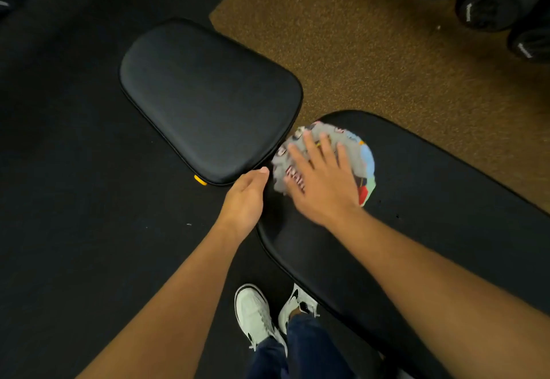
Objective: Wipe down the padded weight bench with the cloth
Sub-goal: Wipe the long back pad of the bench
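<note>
Right hand [320, 182] is flat on the cloth [348, 152], fingers [311, 147] spread wide and pressing it down, not gripping; the cloth's bunched up at the near end of the long bench pad [431, 200]; left hand [247, 197] holds nothing, fingers loosely curled, thumb touching the seat pad [208, 98] corner.

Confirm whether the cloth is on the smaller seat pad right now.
No, the cloth lies under the right hand on the long back pad, beside the seat pad, not on it.
</note>
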